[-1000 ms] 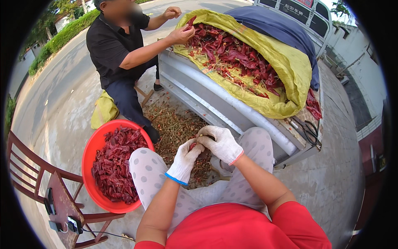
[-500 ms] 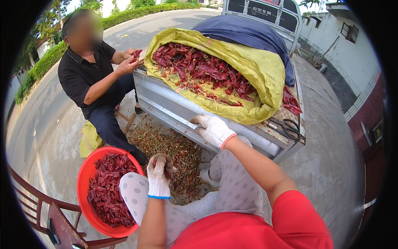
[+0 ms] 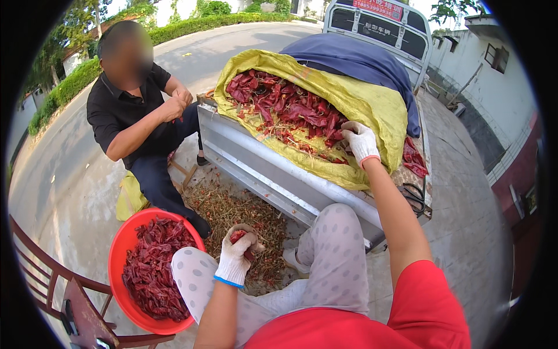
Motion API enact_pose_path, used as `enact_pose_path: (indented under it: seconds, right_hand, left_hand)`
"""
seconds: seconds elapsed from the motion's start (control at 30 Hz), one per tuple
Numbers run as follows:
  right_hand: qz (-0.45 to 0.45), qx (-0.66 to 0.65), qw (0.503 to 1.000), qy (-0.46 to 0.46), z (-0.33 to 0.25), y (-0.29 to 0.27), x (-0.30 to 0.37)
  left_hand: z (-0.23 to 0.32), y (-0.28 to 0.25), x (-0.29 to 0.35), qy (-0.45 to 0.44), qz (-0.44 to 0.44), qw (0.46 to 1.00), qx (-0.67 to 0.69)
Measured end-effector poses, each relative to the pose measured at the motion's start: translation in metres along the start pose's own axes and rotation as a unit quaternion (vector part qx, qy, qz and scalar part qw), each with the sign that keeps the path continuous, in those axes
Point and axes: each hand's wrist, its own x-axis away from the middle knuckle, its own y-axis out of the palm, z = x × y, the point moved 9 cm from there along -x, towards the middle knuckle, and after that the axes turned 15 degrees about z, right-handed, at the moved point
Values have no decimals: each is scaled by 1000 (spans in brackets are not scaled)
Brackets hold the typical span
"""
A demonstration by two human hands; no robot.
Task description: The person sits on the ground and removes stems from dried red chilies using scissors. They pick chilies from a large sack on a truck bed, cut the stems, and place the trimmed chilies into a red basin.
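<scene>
My left hand [image 3: 237, 251], in a white glove with a blue cuff, is closed around a dried red chili pepper [image 3: 238, 236] above my lap. Gloved too, with an orange-red cuff, my right hand [image 3: 360, 141] reaches into the open yellow sack [image 3: 372, 102] on the truck bed. Its fingers touch the heap of dried chilies [image 3: 290, 104] at the sack's right side; whether they grip one is hidden. Left of my knee stands a red basin [image 3: 119, 291] full of stemless chilies [image 3: 156, 267].
A person in black [image 3: 131, 110] sits at the left, hands together near the truck corner. Scissors [image 3: 414, 198] lie on the bed edge beneath my right forearm. Stem scraps [image 3: 221, 209] cover the ground below the tailgate [image 3: 256, 168]. A wooden chair [image 3: 81, 308] stands lower left.
My right hand has moved from the tailgate up and right into the sack's chilies. My left hand has shifted slightly right and turned, showing the chili. The other person's hands have lowered.
</scene>
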Motion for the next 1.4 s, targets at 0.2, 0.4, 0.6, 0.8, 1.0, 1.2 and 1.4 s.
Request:
enact_pose_path:
  seconds: [0.2,0.4,0.6,0.8,1.0,1.2,1.4]
  right_hand:
    - [10,-352,914,202,-12,4,71]
    - [-115,-316,927,164,-46,57,224]
    - [-112,-93,940,-310,-111,76,310]
    - [-215,-122,926,-284,-123,72,289]
    - [-287,-84,919,-255,-121,95,264]
    - [-223,-78,893,-382,-138,81,275]
    - [-186,-63,918,-345,-128,90,273]
  left_hand:
    - [-6,8,6,-15,-18,1000,-6]
    - [-8,16,10,-41,-28,997,54]
    - [-2,10,13,-25,31,995,87]
    - [8,8,10,-1,-2,995,98]
    - [4,12,20,-45,-49,996,63]
    - [-4,31,31,-84,-107,987,80]
    - [-3,28,24,-57,-79,995,-34]
